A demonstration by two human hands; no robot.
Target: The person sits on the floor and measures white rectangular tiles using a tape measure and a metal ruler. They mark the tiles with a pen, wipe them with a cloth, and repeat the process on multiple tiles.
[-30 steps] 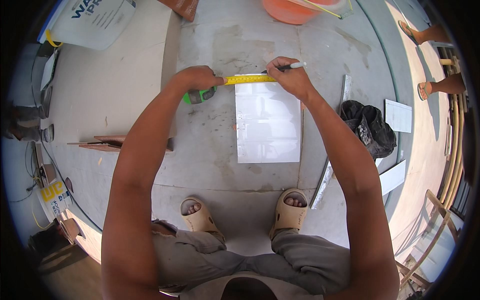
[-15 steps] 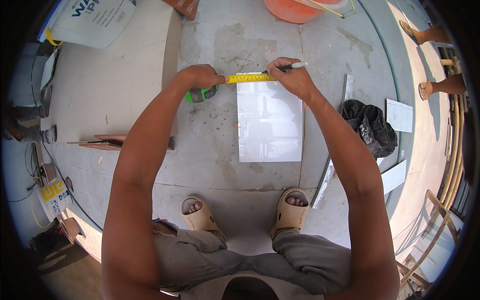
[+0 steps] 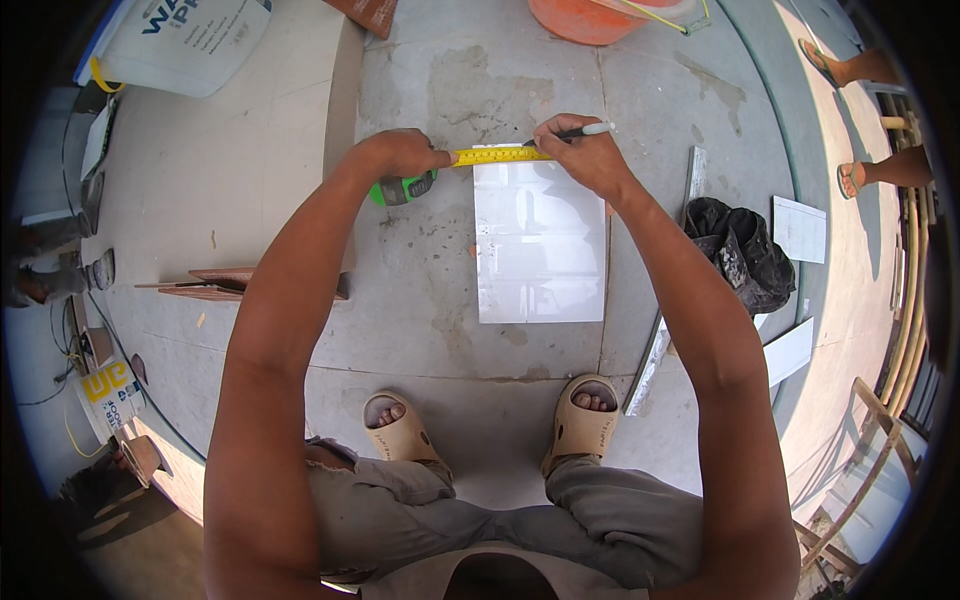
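Note:
A glossy white tile (image 3: 540,245) lies flat on the grey floor in front of my feet. Across its far end runs the yellow blade of a tape measure (image 3: 495,156). My left hand (image 3: 400,155) is closed on the blade just left of the tile, and the green tape case hangs under that hand. In my right hand (image 3: 583,158) is a black marker (image 3: 585,131) with a pale end. Its tip points left at the tile's far edge, while the same hand rests at the right end of the blade. Whether the tip touches the tile cannot be made out.
Right of the tile are a black bag (image 3: 740,255), a long metal bar (image 3: 652,368) and white tile pieces (image 3: 798,231). An orange basin (image 3: 585,22) and white bucket (image 3: 190,50) stand at the far side. Brown pieces (image 3: 220,284) lie left. Other people's feet (image 3: 850,180) show at the edges.

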